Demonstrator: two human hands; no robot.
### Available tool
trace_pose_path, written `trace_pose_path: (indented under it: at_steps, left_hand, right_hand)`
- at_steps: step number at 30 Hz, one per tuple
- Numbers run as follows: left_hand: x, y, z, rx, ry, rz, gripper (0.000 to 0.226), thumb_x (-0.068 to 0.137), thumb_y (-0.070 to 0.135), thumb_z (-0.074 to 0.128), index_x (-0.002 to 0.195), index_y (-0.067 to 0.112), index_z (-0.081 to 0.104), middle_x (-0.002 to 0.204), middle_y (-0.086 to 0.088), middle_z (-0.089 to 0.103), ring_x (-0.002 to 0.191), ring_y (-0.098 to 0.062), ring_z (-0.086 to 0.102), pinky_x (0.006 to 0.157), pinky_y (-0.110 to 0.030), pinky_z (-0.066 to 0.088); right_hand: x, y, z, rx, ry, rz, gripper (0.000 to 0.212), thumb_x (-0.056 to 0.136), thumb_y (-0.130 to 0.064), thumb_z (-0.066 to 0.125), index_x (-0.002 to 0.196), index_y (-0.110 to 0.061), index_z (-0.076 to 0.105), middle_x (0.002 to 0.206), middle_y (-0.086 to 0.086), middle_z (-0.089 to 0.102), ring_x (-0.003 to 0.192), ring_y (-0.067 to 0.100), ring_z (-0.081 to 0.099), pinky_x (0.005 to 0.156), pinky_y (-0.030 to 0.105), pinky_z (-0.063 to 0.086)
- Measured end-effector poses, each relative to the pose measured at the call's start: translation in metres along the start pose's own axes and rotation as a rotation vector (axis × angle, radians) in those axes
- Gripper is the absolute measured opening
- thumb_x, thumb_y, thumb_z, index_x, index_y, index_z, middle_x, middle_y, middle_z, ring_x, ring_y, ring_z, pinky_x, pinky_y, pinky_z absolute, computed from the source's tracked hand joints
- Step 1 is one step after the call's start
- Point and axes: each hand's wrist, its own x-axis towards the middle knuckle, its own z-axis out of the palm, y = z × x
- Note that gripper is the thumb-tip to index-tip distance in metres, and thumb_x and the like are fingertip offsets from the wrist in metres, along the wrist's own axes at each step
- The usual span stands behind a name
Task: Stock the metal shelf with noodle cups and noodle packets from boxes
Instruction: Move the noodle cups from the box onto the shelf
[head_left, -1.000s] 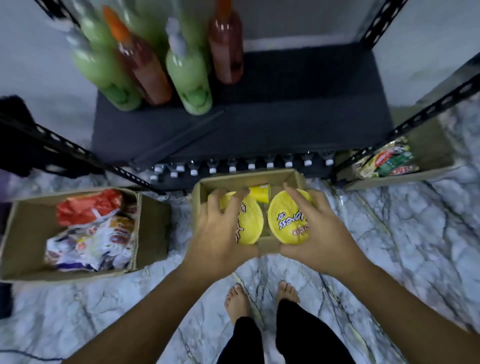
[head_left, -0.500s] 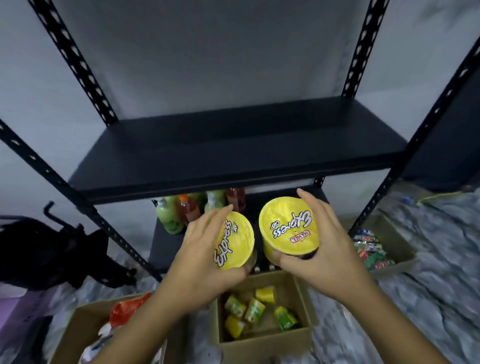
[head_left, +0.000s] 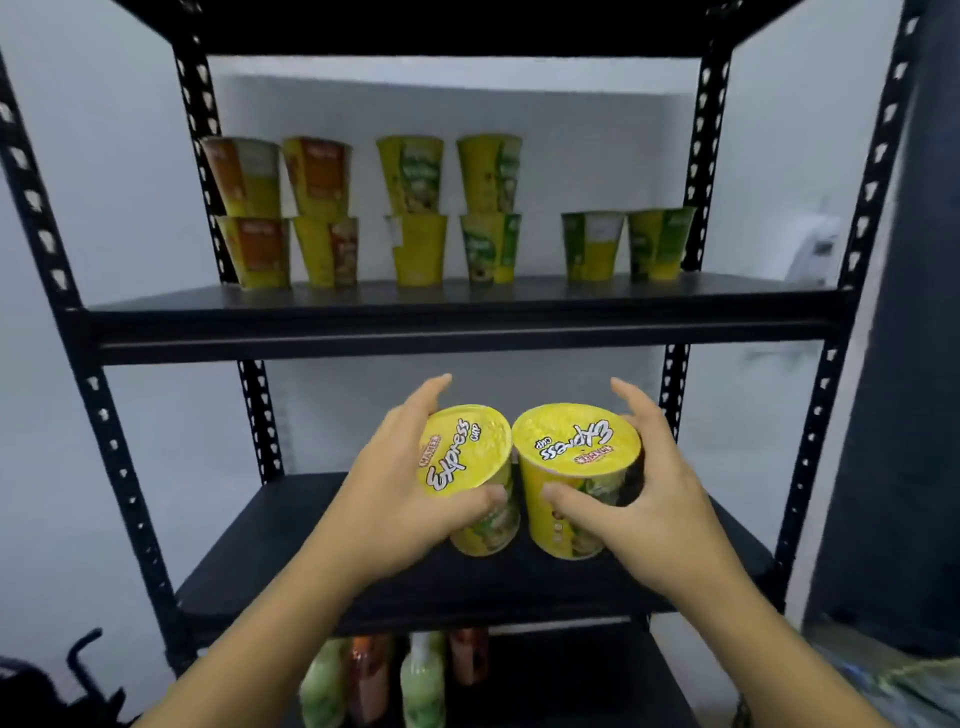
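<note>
1. Two yellow noodle cups with crinkled foil lids are in hand, side by side and almost touching, in front of the black metal shelf (head_left: 93, 415) at the level of its middle board (head_left: 291, 551).
2. At the left, the left hand (head_left: 395, 499) is clamped round the wall of the left cup (head_left: 467, 467). The thumb lies across the near side and the fingers reach behind the rim. This cup leans, its lid tipped toward the camera.
3. Beside it, the right cup (head_left: 576, 447) stands closer to upright. The right hand (head_left: 660, 499) grips it the same way, thumb in front and fingers fanned behind.
4. The step looks like the carry just before placing. I cannot tell whether either base touches the middle board.
5. On the upper board (head_left: 457, 322), reading from the left, stand four two-high stacks of cups (head_left: 363, 208), then two single green-and-yellow cups (head_left: 626, 244) at the right end.
6. The likely next move is to set this pair down, either on the bare middle board or up on the two singles. Stacking would call for lifting above the board edge, righting the leaning cup, seating each base flat on a lid, and only then letting go.
</note>
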Motion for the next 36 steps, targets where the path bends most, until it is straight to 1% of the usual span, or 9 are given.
trace_pose_path:
  at_steps: [3, 6, 9, 12, 17, 21, 26, 31, 36]
  left_hand:
    - [0.033, 0.022, -0.02, -0.042, 0.064, 0.031, 0.106, 0.062, 0.067, 0.084, 0.15, 0.059, 0.024, 0.139, 0.025, 0.043, 0.122, 0.002, 0.052, 0.101, -0.032, 0.051]
    - [0.072, 0.04, -0.033, -0.08, 0.139, 0.055, 0.107, 0.057, 0.074, 0.083, 0.148, 0.059, 0.028, 0.139, 0.018, 0.046, 0.122, -0.001, 0.054, 0.101, -0.038, 0.053]
    - [0.111, 0.057, -0.04, -0.16, 0.181, 0.057, 0.105, 0.061, 0.066, 0.089, 0.147, 0.057, 0.031, 0.134, 0.018, 0.05, 0.117, -0.003, 0.057, 0.095, -0.037, 0.056]
    - [0.146, 0.075, -0.043, -0.215, 0.212, 0.062, 0.103, 0.066, 0.057, 0.091, 0.149, 0.052, 0.03, 0.133, 0.013, 0.052, 0.114, -0.005, 0.06, 0.089, -0.032, 0.057]
    - [0.211, 0.092, -0.035, -0.268, 0.231, -0.003, 0.116, 0.06, 0.058, 0.095, 0.154, 0.043, 0.027, 0.137, 0.002, 0.051, 0.118, -0.019, 0.06, 0.1, -0.045, 0.055]
    - [0.253, 0.095, -0.013, -0.313, 0.211, -0.117, 0.125, 0.058, 0.051, 0.098, 0.157, 0.034, 0.025, 0.149, -0.01, 0.048, 0.125, -0.03, 0.058, 0.103, -0.049, 0.053]
    - [0.283, 0.095, 0.007, -0.273, 0.179, -0.141, 0.124, 0.062, 0.046, 0.097, 0.16, 0.032, 0.021, 0.15, -0.012, 0.047, 0.127, -0.03, 0.056, 0.099, -0.043, 0.055]
    - [0.287, 0.089, 0.025, -0.289, 0.191, -0.112, 0.121, 0.071, 0.046, 0.092, 0.162, 0.029, 0.015, 0.156, -0.006, 0.042, 0.128, -0.022, 0.052, 0.091, -0.03, 0.048]
    - [0.286, 0.067, 0.035, -0.394, 0.139, -0.153, 0.121, 0.069, 0.049, 0.091, 0.161, 0.033, 0.014, 0.149, 0.0, 0.051, 0.127, -0.019, 0.057, 0.104, -0.042, 0.053]
  right_hand:
    - [0.034, -0.023, -0.012, 0.04, 0.029, -0.033, 0.1, 0.068, -0.049, 0.089, 0.141, -0.067, 0.024, 0.114, -0.04, 0.057, 0.105, -0.023, 0.051, 0.081, 0.017, 0.047]
    - [0.072, -0.043, -0.025, 0.083, 0.068, -0.074, 0.097, 0.069, -0.047, 0.089, 0.143, -0.063, 0.027, 0.116, -0.032, 0.06, 0.1, -0.013, 0.059, 0.076, 0.016, 0.049]
    - [0.109, -0.058, -0.04, 0.127, 0.105, -0.114, 0.094, 0.07, -0.047, 0.089, 0.144, -0.056, 0.031, 0.124, -0.018, 0.061, 0.107, 0.0, 0.062, 0.082, 0.025, 0.055]
    - [0.144, -0.067, -0.055, 0.175, 0.13, -0.129, 0.091, 0.07, -0.051, 0.089, 0.143, -0.055, 0.034, 0.122, -0.016, 0.061, 0.109, 0.008, 0.065, 0.086, 0.037, 0.061]
    - [0.206, -0.065, -0.073, 0.114, 0.154, -0.112, 0.1, 0.06, -0.069, 0.084, 0.144, -0.054, 0.031, 0.119, -0.016, 0.059, 0.112, 0.017, 0.064, 0.092, 0.046, 0.059]
    - [0.245, -0.052, -0.079, 0.023, 0.16, -0.053, 0.099, 0.065, -0.065, 0.085, 0.146, -0.047, 0.031, 0.12, -0.006, 0.06, 0.112, 0.023, 0.063, 0.096, 0.046, 0.056]
    - [0.276, -0.03, -0.088, 0.027, 0.138, 0.038, 0.112, 0.053, -0.07, 0.085, 0.147, -0.047, 0.029, 0.136, 0.001, 0.055, 0.12, 0.027, 0.06, 0.098, 0.05, 0.055]
    - [0.283, -0.006, -0.092, 0.066, 0.135, -0.005, 0.106, 0.069, -0.06, 0.086, 0.153, -0.039, 0.026, 0.135, -0.002, 0.056, 0.122, 0.022, 0.057, 0.101, 0.043, 0.052]
    - [0.287, 0.008, -0.094, 0.012, 0.048, 0.001, 0.114, 0.067, -0.048, 0.091, 0.155, -0.035, 0.02, 0.125, -0.01, 0.062, 0.111, 0.013, 0.062, 0.1, 0.04, 0.053]
